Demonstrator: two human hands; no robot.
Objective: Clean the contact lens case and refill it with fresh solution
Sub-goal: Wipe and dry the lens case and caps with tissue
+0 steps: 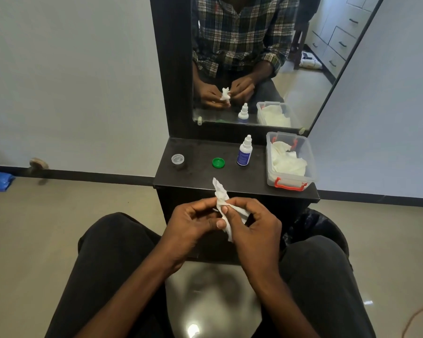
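At centre frame I see both hands pinching a twisted tissue (pixel 221 203): left hand (pixel 193 223), right hand (pixel 254 225) (the case itself I cannot make out). Above them, a black shelf (pixel 195 176) under a mirror (pixel 254 57) carries a clear cup (pixel 177 159), green cap (pixel 218 162), solution bottle (pixel 244 151) and plastic box (pixel 291 161).
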